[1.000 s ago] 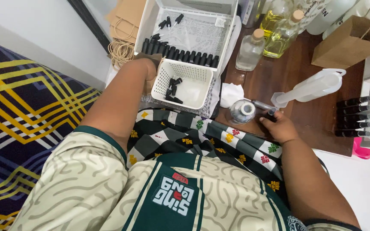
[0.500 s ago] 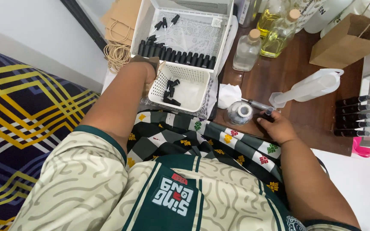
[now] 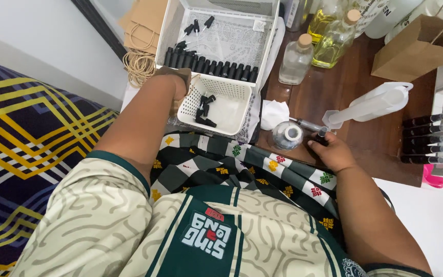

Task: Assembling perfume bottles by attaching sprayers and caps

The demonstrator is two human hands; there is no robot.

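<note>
My left hand (image 3: pixel 174 84) reaches forward to the left rim of a small white perforated basket (image 3: pixel 232 110) that holds several black caps. Its fingers are bent away from the camera and hidden. Behind the basket stands a large white tray (image 3: pixel 173 25) with a row of small black bottles (image 3: pixel 211 66). My right hand (image 3: pixel 331 151) rests at the edge of the wooden table (image 3: pixel 360 138), its fingers closed on a small dark bottle (image 3: pixel 322 135). A clear syringe-like tube (image 3: pixel 308 124) lies just above that bottle.
A round clear jar (image 3: pixel 286 135) and a white tissue (image 3: pixel 274 113) lie left of my right hand. A clear plastic jug (image 3: pixel 373 102) lies on its side. Corked glass bottles (image 3: pixel 297 59), a brown paper bag (image 3: pixel 414 48), dark bottles (image 3: pixel 421 138) and twine (image 3: pixel 139 64) surround the work area.
Both hands stay almost where they were. The view has shifted slightly, so the left hand sits a little lower beside the basket.
</note>
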